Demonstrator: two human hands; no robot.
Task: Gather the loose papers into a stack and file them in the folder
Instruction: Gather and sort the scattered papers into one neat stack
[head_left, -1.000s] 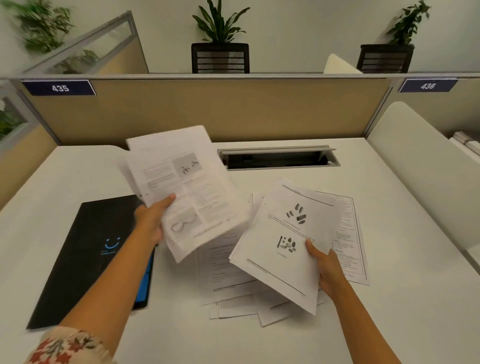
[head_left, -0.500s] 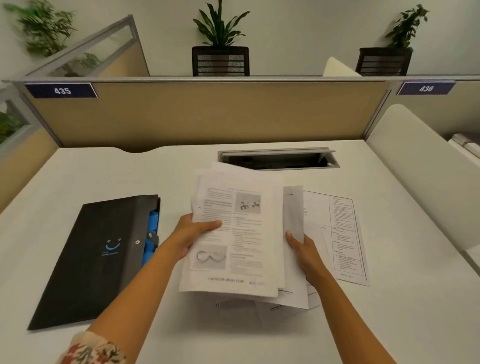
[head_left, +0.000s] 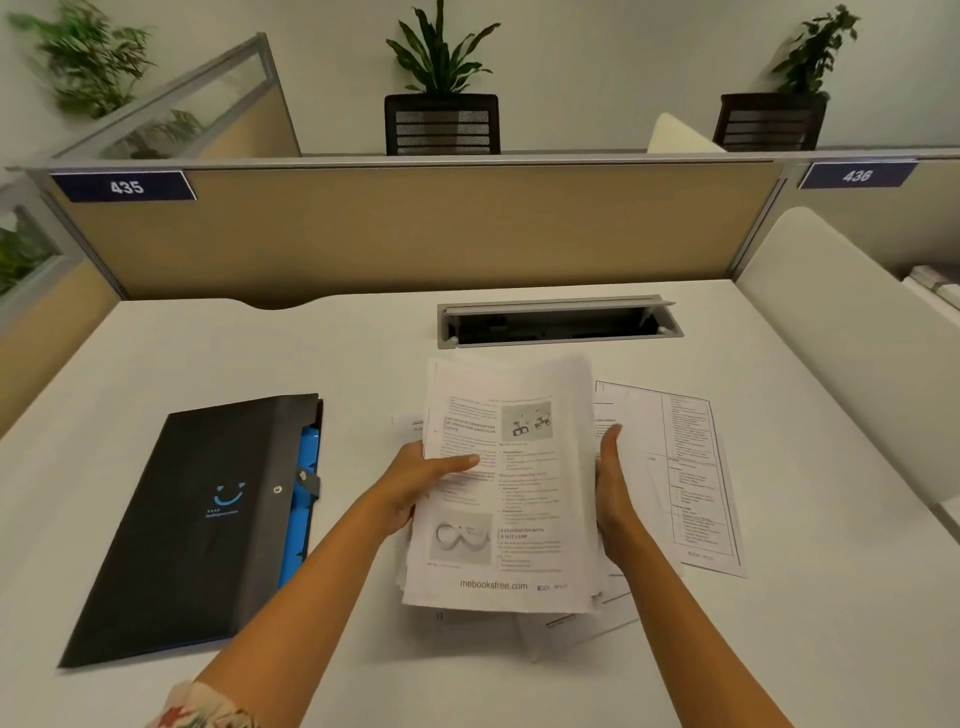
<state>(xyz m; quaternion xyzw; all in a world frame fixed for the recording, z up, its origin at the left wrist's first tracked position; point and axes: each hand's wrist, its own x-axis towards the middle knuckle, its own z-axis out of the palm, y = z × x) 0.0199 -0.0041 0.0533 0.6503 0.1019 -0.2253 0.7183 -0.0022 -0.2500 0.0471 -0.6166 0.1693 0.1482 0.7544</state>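
Note:
A stack of printed papers (head_left: 514, 499) is held above the white desk (head_left: 260, 364) between both hands. My left hand (head_left: 421, 480) grips its left edge, thumb lying across the top page. My right hand (head_left: 613, 488) presses flat against the right edge. Under the stack a few loose sheets (head_left: 576, 626) still lie on the desk, and one sheet with a printed table (head_left: 685, 467) lies flat to the right. The black folder (head_left: 202, 519) with a blue smile logo lies shut to the left, blue inner pockets showing along its right edge.
An open cable tray (head_left: 558, 322) is cut into the desk behind the papers. A tan partition (head_left: 415, 228) closes off the back, with potted plants beyond. A white curved panel (head_left: 852, 338) borders the desk on the right.
The two separate bundles, one in each hand, have been brought together into one stack over the middle of the desk. My right hand now presses the stack's right edge.

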